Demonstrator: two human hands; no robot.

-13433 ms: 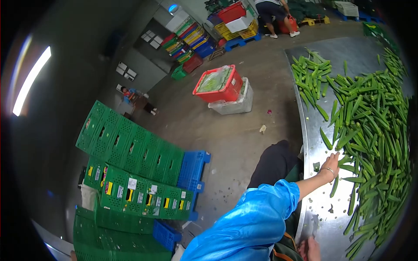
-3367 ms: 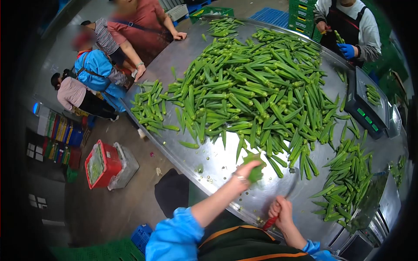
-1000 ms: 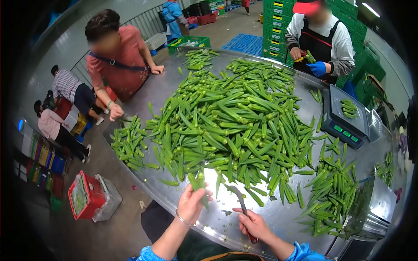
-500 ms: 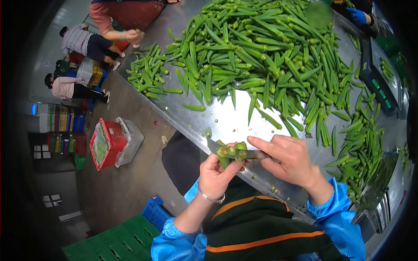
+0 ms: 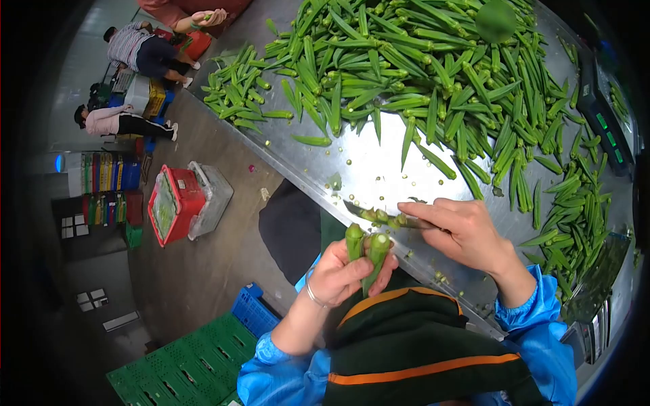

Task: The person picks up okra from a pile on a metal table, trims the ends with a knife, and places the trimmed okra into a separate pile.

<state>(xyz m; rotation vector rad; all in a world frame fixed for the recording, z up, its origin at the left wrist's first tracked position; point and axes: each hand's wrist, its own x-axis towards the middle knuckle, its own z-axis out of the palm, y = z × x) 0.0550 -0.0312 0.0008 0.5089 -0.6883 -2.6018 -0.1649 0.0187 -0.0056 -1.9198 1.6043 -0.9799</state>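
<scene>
My left hand (image 5: 338,274) is wrapped around a small bunch of okra pods (image 5: 376,256), stem ends upward; at least two show, one with a pale, freshly cut face. My right hand (image 5: 470,233) grips a knife (image 5: 353,208), its index finger stretched along the blade; the handle is hidden in the palm. Several cut okra stem tops (image 5: 381,216) rest on the blade, just above the bunch and apart from it. Beyond both hands, a big heap of okra (image 5: 406,74) covers much of the metal table (image 5: 369,172).
Small cut bits lie near the table edge. A digital scale (image 5: 599,125) stands at the right. On the floor at left are a red crate (image 5: 184,216) and green crates (image 5: 183,369). Across the table a person's hand (image 5: 208,18) holds something small; two people stand farther back.
The knife has moved away from the bunch, up and right, carrying cut tops on its blade. The okra in my left hand now shows a cut end. The view has shifted slightly.
</scene>
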